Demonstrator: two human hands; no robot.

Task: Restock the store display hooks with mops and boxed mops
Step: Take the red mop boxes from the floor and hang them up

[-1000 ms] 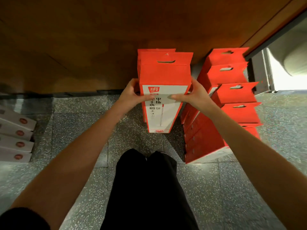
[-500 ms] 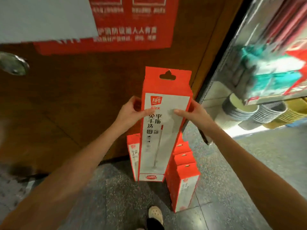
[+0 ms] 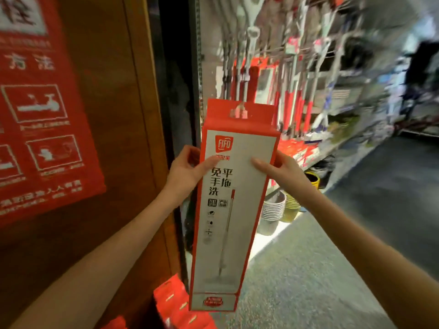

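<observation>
Boxed mop [image 3: 234, 245], a tall red-and-grey carton with a hang tab at its top, is held upright in the air at the mouth of a store aisle. The left hand [image 3: 187, 173] grips its left edge and the right hand [image 3: 279, 173] its right edge, each thumb laid across the grey front. Behind it, blurred mops [image 3: 293, 91] hang in a row. More red boxes [image 3: 177, 302] sit stacked on the floor below, beside a wooden panel [image 3: 114, 103] bearing a red poster [image 3: 40, 119].
</observation>
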